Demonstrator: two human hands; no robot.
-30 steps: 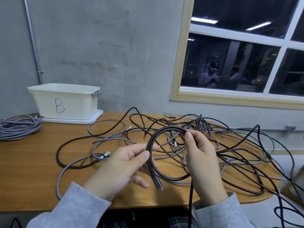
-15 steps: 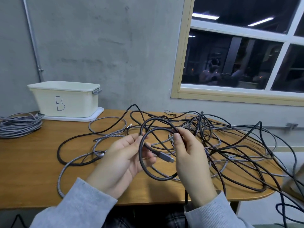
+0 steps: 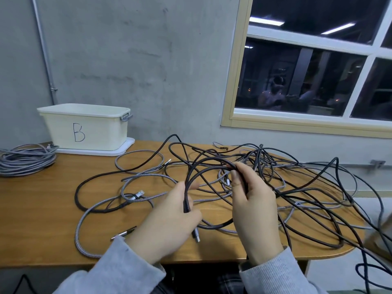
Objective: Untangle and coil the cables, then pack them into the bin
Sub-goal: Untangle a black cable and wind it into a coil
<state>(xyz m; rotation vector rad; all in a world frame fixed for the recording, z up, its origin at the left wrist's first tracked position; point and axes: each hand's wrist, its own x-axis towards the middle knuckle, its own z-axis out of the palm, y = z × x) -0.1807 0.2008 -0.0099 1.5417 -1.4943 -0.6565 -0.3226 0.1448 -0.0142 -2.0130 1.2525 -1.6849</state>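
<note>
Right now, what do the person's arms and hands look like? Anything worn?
Both hands are bare: left hand and right hand show no gloves, rings or watch. Both forearms are covered by light grey knit sleeves, left sleeve, right sleeve with a ribbed cuff at the wrist.

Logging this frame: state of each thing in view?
black cable: partly coiled, held in both hands
left hand: grips the coil's side
right hand: grips the coil's top
cable tangle: still knotted on the table
grey cable bundle: coiled, on table
bin: lid off, standing on it
</note>
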